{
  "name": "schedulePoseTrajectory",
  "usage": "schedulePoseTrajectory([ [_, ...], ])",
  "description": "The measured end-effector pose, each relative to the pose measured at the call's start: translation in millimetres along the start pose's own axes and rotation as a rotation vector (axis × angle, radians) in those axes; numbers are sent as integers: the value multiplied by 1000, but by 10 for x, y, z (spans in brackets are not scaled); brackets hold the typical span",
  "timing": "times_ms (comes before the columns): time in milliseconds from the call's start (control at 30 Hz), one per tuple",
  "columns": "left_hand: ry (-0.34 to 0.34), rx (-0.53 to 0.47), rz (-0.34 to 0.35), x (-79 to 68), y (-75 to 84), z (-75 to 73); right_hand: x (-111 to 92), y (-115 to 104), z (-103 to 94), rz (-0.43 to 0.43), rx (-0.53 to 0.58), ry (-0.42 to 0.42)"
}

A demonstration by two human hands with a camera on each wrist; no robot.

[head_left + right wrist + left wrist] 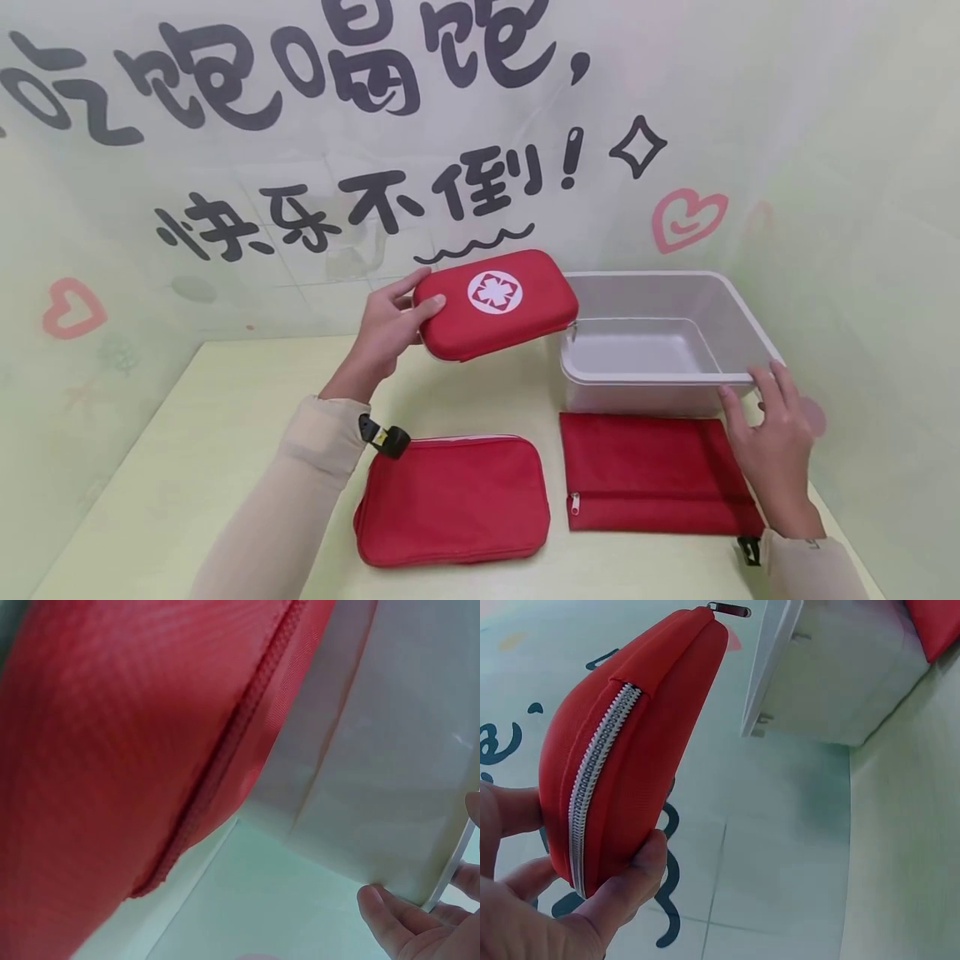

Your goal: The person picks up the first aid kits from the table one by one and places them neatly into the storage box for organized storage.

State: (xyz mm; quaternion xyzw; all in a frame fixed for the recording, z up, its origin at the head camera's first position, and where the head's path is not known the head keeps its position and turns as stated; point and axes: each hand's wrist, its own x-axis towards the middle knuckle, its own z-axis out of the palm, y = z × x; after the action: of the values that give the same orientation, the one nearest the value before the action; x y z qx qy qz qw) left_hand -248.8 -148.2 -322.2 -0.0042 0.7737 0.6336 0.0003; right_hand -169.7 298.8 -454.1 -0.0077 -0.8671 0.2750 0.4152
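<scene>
A red hard-shell first-aid case (495,304) with a white round cross emblem is held up by my left hand (386,325), the thumb on its top face and fingers behind. Its silver zipper (600,780) runs along the side in the left wrist view. The case's right end overlaps the left rim of a light grey bin (652,392) in the head view. My right hand (780,442) grips the bin's front right corner, thumb and fingers on either side of the rim.
A red fabric pouch (453,500) lies flat at the table's front middle. Another red zip pouch (652,471) lies in front of the bin, partly behind the right hand. Behind the table (240,417) stands a wall with black lettering (360,200).
</scene>
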Motion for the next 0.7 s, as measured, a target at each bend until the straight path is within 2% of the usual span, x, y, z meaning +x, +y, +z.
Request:
schedulePoseTrajectory([
  [233, -21, -28, 6, 40, 86, 264, -13, 18, -21, -4, -7, 9],
  [467, -29, -65, 9, 68, 128, 458, -2, 11, 24, -13, 4, 17],
  [700, -30, -46, 6, 127, 140, 666, -10, 9, 29, -2, 13, 29],
])
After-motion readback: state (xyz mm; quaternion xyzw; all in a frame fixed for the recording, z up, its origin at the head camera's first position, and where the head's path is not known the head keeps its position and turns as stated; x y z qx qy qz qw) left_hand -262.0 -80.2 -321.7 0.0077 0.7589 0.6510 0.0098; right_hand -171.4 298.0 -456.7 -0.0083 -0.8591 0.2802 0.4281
